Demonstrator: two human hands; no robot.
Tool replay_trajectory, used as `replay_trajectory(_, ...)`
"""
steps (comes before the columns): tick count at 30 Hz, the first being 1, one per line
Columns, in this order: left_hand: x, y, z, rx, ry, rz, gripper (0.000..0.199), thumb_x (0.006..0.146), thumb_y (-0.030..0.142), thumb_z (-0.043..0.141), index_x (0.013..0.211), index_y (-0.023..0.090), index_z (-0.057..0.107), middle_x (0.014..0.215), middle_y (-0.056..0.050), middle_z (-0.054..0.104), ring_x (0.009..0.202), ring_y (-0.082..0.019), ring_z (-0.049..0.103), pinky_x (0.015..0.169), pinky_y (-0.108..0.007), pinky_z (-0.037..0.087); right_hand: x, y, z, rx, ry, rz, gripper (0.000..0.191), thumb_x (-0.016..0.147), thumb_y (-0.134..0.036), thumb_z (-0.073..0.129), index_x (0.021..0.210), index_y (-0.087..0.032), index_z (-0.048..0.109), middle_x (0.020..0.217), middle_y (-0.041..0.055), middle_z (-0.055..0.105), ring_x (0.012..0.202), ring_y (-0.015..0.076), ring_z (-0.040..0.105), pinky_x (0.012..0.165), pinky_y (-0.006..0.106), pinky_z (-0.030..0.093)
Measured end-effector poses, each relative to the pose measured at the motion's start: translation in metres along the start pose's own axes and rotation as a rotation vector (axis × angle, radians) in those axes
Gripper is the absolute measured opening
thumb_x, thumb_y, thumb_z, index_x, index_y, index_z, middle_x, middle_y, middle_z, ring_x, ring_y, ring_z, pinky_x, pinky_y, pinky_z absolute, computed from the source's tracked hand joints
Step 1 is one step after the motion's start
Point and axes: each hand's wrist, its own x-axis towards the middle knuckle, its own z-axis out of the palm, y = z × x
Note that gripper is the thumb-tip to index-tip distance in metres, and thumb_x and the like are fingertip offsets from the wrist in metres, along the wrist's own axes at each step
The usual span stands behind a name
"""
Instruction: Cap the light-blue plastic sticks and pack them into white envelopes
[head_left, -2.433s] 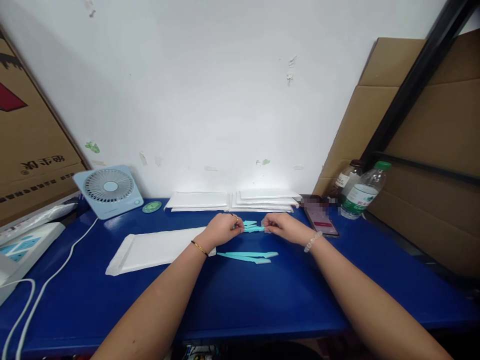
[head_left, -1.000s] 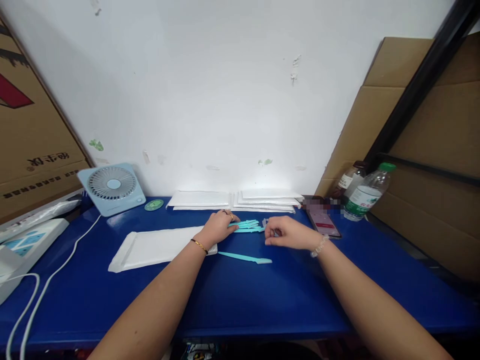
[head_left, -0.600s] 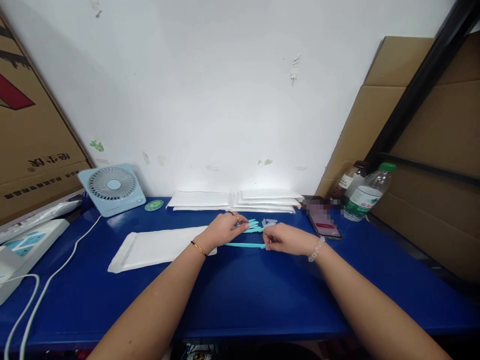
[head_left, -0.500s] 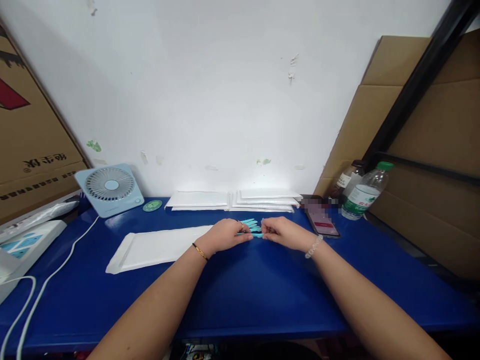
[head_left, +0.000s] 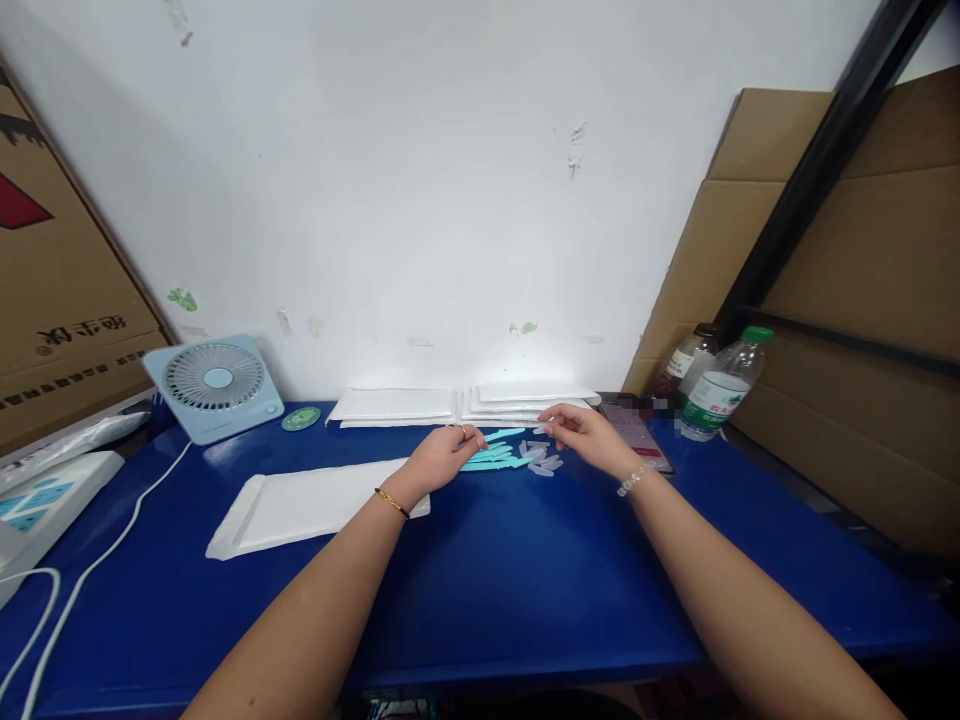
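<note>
Several slim turquoise sticks (head_left: 495, 457), their exact kind too small to make out, lie in a loose pile on the blue table. My left hand (head_left: 442, 460) is closed at the left of this pile, with one turquoise stick (head_left: 506, 433) jutting right from its fingertips. To the right of the sticks are several small clear plastic pieces (head_left: 541, 460), shaped like narrow caps. Above these, my right hand (head_left: 583, 436) pinches one clear plastic cap (head_left: 549, 426) between thumb and fingers. A white padded envelope (head_left: 315, 505) lies flat, partly behind my left forearm.
White padded envelopes (head_left: 397, 404) are stacked along the wall. On the left are a blue fan (head_left: 217, 385), a green disc (head_left: 301, 419) and a power strip (head_left: 52, 510) with white cables. A phone (head_left: 649, 440) and two bottles (head_left: 716, 395) stand or lie at right, before cardboard (head_left: 757, 200).
My hands have drawn apart from the turquoise stick they both held. The right moved up and right with a clear cap; the left shifted slightly left. More of the pile now shows.
</note>
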Motion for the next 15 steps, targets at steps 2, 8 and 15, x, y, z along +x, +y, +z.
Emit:
replay_trajectory(2, 0.000, 0.000, 0.001, 0.018, 0.015, 0.002, 0.041, 0.089, 0.051, 0.035, 0.085, 0.019, 0.059, 0.075, 0.000, 0.060, 0.068, -0.015, 0.052, 0.062, -0.024, 0.038, 0.001, 0.000, 0.006, 0.138, 0.033, 0.037, 0.035, 0.075, -0.047, 0.065, 0.091, -0.016, 0.064, 0.066, -0.0009, 0.060, 0.053, 0.0111, 0.056, 0.054, 0.025, 0.047)
replay_trajectory(8, 0.001, -0.003, 0.003, -0.025, 0.016, 0.017, 0.035, 0.088, 0.048, 0.038, 0.080, 0.018, 0.056, 0.069, 0.002, 0.052, 0.064, -0.012, 0.046, 0.060, -0.023, 0.034, 0.001, -0.001, 0.016, 0.497, 0.050, 0.157, 0.035, 0.066, -0.042, 0.076, 0.086, -0.015, 0.067, 0.072, 0.0035, 0.067, 0.064, 0.0150, 0.066, 0.058, 0.025, 0.051)
replay_trajectory(15, 0.002, -0.001, 0.003, -0.081, 0.007, 0.002, 0.040, 0.087, 0.052, 0.039, 0.080, 0.017, 0.057, 0.070, 0.002, 0.052, 0.065, -0.012, 0.045, 0.059, -0.023, 0.035, -0.002, -0.014, 0.026, 0.554, 0.062, 0.140, 0.030, 0.067, -0.042, 0.076, 0.076, -0.016, 0.064, 0.066, 0.0011, 0.065, 0.055, 0.0115, 0.062, 0.051, 0.022, 0.047)
